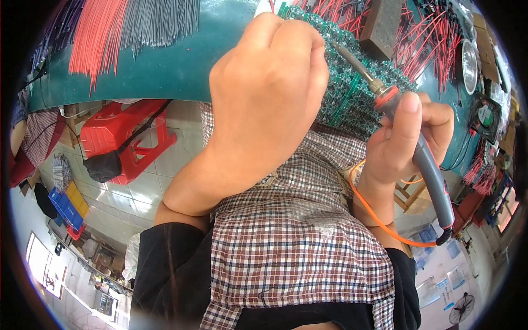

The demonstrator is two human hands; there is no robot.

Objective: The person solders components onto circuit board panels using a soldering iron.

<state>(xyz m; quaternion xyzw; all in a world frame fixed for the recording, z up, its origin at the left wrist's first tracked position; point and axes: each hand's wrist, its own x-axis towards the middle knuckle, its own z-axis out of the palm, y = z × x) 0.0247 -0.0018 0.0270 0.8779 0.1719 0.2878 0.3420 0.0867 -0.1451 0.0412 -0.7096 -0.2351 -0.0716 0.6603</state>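
Note:
My right hand (404, 137) is closed around the dark grey handle of a soldering iron (434, 176), which has a red collar and an orange cable. The iron's metal tip slants up and left, toward the fingers of my left hand (267, 88). That hand is closed with its back toward me, over the left part of a panel of small green circuit boards (355, 91). Whatever its fingers pinch is hidden behind the knuckles. Whether the tip touches a board I cannot tell.
Bundles of red wires (99, 38) and grey wires (159, 25) lie on the green tabletop (148, 77), far left. A dark rectangular block (381, 27) rests by the boards, beside more red and black wires (434, 44). A small fan (485, 116) stands at right; a red stool (129, 137) is at left.

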